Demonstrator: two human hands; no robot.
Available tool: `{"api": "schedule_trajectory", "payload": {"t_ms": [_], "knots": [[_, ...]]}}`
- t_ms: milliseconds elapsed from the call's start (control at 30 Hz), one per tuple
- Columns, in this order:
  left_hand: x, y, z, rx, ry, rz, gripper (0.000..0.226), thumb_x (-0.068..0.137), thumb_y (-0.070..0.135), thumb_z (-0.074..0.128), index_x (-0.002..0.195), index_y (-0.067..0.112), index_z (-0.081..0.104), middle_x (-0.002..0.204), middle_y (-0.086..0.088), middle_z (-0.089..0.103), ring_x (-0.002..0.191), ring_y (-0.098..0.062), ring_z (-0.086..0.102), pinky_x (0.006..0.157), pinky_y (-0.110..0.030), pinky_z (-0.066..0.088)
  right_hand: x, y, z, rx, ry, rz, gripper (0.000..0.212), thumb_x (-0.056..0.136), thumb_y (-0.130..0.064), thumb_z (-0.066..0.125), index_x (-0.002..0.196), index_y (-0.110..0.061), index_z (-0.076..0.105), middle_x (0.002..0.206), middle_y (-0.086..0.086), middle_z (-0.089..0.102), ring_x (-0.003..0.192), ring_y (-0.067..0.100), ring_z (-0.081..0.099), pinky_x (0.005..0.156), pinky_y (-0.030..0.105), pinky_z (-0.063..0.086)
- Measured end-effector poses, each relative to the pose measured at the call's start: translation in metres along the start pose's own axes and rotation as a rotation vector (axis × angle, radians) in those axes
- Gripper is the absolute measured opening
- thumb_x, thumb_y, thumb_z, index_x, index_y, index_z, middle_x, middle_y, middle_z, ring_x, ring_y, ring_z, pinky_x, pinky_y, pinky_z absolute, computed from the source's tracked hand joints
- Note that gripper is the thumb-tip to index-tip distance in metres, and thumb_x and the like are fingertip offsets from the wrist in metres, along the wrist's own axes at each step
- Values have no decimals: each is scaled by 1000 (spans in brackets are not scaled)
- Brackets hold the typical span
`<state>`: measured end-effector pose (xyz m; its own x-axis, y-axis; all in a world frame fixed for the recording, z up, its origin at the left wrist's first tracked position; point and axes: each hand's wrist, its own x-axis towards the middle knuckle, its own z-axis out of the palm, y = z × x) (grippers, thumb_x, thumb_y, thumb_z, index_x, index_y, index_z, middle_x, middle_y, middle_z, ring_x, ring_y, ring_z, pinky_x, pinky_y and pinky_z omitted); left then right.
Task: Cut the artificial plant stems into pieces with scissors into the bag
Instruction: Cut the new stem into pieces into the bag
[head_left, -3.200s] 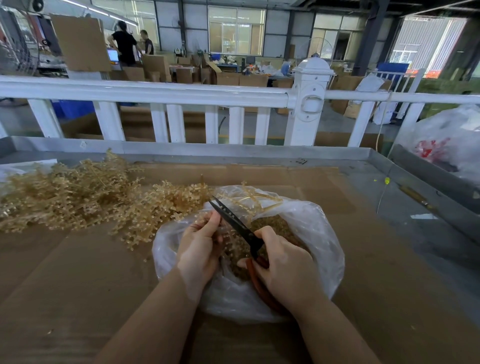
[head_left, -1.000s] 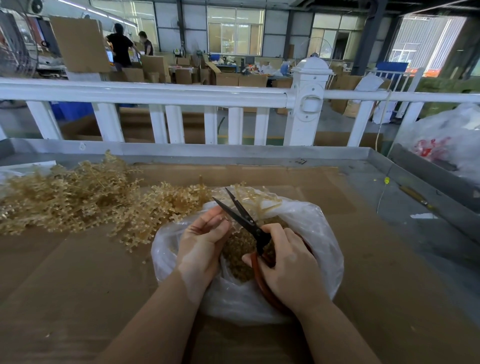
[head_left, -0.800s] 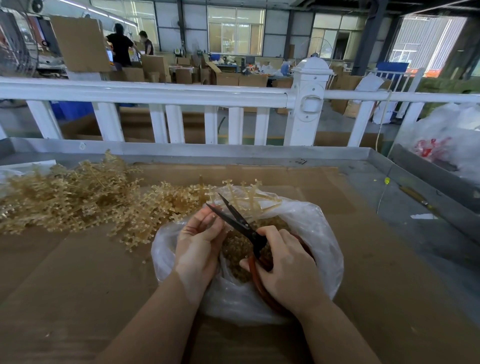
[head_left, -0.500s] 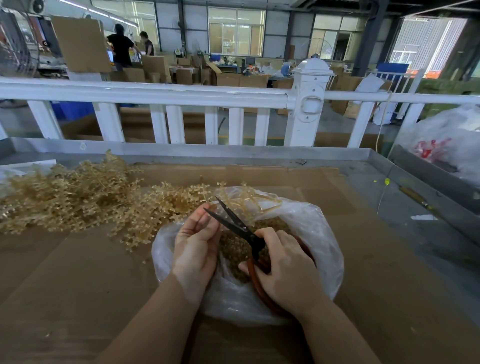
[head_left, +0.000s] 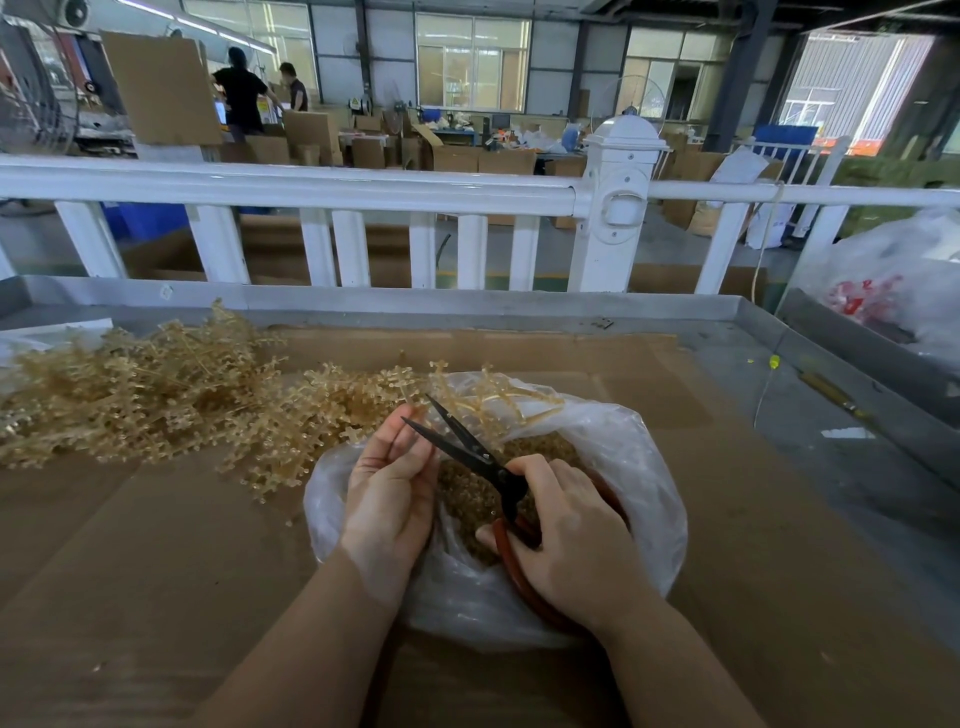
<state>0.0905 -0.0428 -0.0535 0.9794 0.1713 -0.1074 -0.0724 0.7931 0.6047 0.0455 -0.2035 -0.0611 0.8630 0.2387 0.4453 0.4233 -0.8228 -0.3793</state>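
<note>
the clear plastic bag (head_left: 639, 457) lies open on the cardboard sheet (head_left: 156, 561), with cut pieces (head_left: 467, 499) heaped inside. over its mouth the right hand (head_left: 571, 535) grips the red handles of the scissors (head_left: 467, 447), blades parted, long axis pointing away and to the left. the left hand (head_left: 389, 483), just left of the blades, pinches a stem too small to make out. the uncut stems (head_left: 156, 395) lie piled left of the bag, some trailing over its far rim.
</note>
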Motion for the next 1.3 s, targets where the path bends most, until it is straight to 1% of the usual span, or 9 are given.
{"api": "schedule_trajectory", "payload": {"t_ms": [133, 267, 367, 567, 700, 900, 1100, 1233, 1300], "knots": [[0, 1, 0, 14, 19, -16, 38, 91, -14, 41, 99, 16, 64, 77, 2, 71, 68, -5, 69, 65, -18, 57, 0, 0, 0, 12, -10, -6, 59, 81, -65, 45, 122, -23, 51, 111, -6, 57, 106, 10, 52, 89, 27, 47], [0, -1, 2, 41, 6, -2, 39, 91, -16, 38, 98, 14, 61, 68, 5, 70, 63, -4, 68, 63, -18, 56, 0, -1, -1, 8, -9, -4, 58, 81, -64, 46, 122, -23, 51, 111, -6, 57, 107, 11, 52, 89, 27, 47], [0, -1, 1, 55, -13, 6, 38, 91, -17, 36, 98, 12, 60, 68, 4, 71, 64, -5, 69, 60, -18, 57, 0, 0, 0, -11, -13, -6, 56, 83, -62, 50, 124, -24, 50, 113, -6, 57, 108, 11, 51, 90, 26, 46], [1, -2, -1, 79, -23, -3, 38, 90, -18, 39, 98, 11, 62, 73, 2, 72, 68, -8, 70, 62, -19, 57, 0, -1, -1, -27, -21, -1, 57, 83, -63, 48, 124, -25, 48, 114, -7, 55, 109, 10, 50, 91, 23, 44], [0, -3, -1, 96, -41, 2, 36, 87, -19, 42, 98, 8, 63, 79, -4, 71, 70, -11, 70, 60, -20, 56, 0, -1, -1, -9, -14, 7, 55, 83, -61, 52, 125, -25, 49, 115, -7, 56, 110, 10, 50, 92, 24, 44], [-1, -2, 1, 45, -11, -3, 35, 88, -17, 41, 97, 8, 63, 77, -3, 69, 67, -9, 69, 61, -20, 57, 0, -2, -2, -24, -7, 1, 54, 83, -59, 54, 124, -24, 50, 114, -6, 56, 109, 10, 51, 92, 24, 44], [-1, 0, 2, 1, 45, -12, 36, 90, -15, 40, 97, 11, 63, 78, -1, 68, 64, -6, 68, 61, -17, 57, -1, -3, -2, -35, -2, -15, 52, 83, -56, 57, 123, -22, 52, 112, -4, 57, 107, 14, 52, 91, 28, 46], [-2, 0, 3, -1, 32, -12, 35, 89, -16, 40, 95, 10, 62, 70, 0, 71, 64, -7, 69, 59, -19, 57, -1, -3, -2, -28, -6, -11, 53, 83, -58, 55, 123, -24, 50, 113, -6, 56, 108, 12, 51, 92, 26, 45], [-3, 0, 3, 23, 27, -6, 34, 88, -17, 42, 93, 9, 63, 71, 0, 71, 65, -9, 70, 61, -20, 58, -1, -3, -2, -18, 6, -7, 55, 82, -60, 53, 123, -24, 50, 113, -6, 56, 107, 10, 51, 91, 24, 44]]}}
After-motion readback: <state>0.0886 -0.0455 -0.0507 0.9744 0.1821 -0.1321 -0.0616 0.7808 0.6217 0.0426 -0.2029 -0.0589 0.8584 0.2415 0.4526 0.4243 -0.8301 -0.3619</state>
